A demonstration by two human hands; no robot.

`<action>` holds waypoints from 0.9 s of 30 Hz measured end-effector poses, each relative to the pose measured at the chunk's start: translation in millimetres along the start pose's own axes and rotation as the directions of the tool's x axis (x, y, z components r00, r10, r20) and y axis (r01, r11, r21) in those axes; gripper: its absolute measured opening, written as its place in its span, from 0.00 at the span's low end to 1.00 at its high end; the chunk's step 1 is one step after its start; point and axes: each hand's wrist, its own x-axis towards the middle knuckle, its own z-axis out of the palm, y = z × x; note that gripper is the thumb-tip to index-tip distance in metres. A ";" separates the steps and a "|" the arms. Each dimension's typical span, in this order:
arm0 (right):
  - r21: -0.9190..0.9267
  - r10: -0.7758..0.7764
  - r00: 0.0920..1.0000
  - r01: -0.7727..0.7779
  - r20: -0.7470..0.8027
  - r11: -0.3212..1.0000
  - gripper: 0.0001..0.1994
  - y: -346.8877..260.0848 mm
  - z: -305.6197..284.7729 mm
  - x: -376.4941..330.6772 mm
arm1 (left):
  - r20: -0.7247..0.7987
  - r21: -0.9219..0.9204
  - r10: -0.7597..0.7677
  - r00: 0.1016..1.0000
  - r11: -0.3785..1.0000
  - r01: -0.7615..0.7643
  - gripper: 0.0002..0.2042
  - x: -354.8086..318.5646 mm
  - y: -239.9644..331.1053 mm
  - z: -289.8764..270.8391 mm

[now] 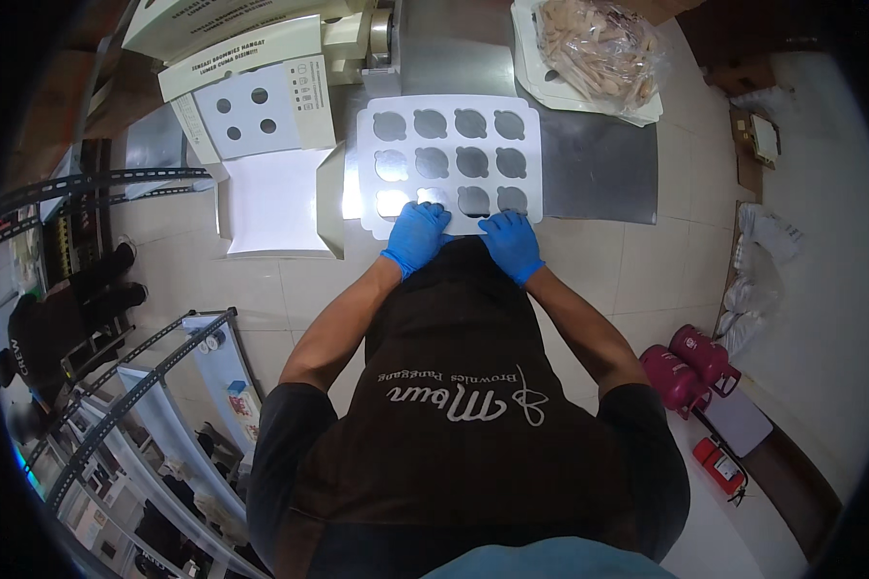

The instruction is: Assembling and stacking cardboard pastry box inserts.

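Both blue-gloved hands lie flat and open on a white cardboard insert with twelve round holes (449,164). The left hand (417,234) and right hand (512,243) press its near edge against the steel tabletop (599,164).

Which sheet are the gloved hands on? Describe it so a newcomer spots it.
On the steel table, straight ahead of the person, lies a white card insert. Left hand and right hand press its near edge. Unlike the four-holed box flap beside it, it has twelve round cut-outs.

Bakery packing room, cupcake insert (451,162), cake boxes (261,106)
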 end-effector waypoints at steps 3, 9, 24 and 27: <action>-0.006 -0.019 1.000 0.019 -0.010 1.000 0.09 1.2 3.3 -4.1 | -0.235 -0.039 0.089 0.968 0.994 -0.101 0.16 -4.6 -0.4 1.4; -0.044 -0.006 1.000 0.007 0.026 0.999 0.07 2.4 4.7 -2.2 | -0.379 -0.083 0.092 0.921 0.988 -0.133 0.14 -9.4 5.4 -1.7; 0.095 -0.104 0.957 0.081 0.269 0.992 0.06 18.9 -11.4 23.7 | -0.341 -0.143 0.026 0.940 0.986 -0.080 0.03 -5.1 1.3 21.1; 0.197 -0.072 0.939 0.005 0.337 0.980 0.06 23.5 -18.6 34.6 | -0.186 -0.210 -0.075 0.980 0.977 0.035 0.06 1.0 0.9 16.2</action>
